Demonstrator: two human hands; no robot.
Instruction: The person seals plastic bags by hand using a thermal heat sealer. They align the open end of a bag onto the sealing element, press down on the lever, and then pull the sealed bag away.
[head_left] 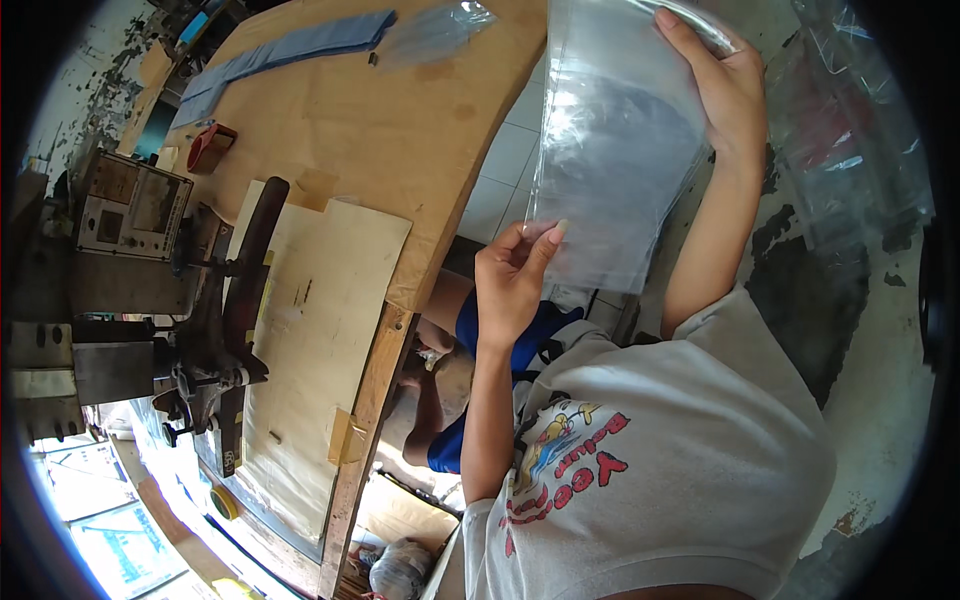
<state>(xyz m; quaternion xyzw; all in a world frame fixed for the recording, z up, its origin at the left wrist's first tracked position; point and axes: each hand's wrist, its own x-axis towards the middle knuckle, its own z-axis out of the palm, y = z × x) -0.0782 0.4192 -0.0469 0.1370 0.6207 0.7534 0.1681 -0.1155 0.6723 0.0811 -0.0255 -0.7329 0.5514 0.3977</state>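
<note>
Grip: both hands pinched shut on one clear plastic bag [610, 150], held up in the air above lap, off the table.
Bag contents: dark bluish flat piece inside, looked like folded cloth, too hazy through plastic to tell for certain.
Bag position: right of wooden table [380, 120], over tiled floor [505, 160], not touching either.
Risk, bag slip: held only at two small points, top edge and lower left corner; slick film could have slid out of fingertips, dropped to floor.
Risk, contents: mouth side of bag unclear; if open end faced down, piece inside could have fallen out. Judged, not seen.
Risk, crease: pull between high and low hand slanted, could have wrinkled or stretched film.
Right hand [722, 85]: raised high, forearm near upright, fingers curled over top edge of bag, thumb side hidden behind plastic.
Left hand [512, 285]: lower, elbow bent near chest, thumb and fingertips closed on bag's lower left corner, palm turned toward wearer.
Nearby, large: grey sealing machine [130, 290] at table's left, cardboard sheet [320, 330] beside it.
Nearby, small: blue cloth strip [280, 50] and another clear bag [430, 30] at far end of table, red tape dispenser [210, 147], all well apart from hands.
</note>
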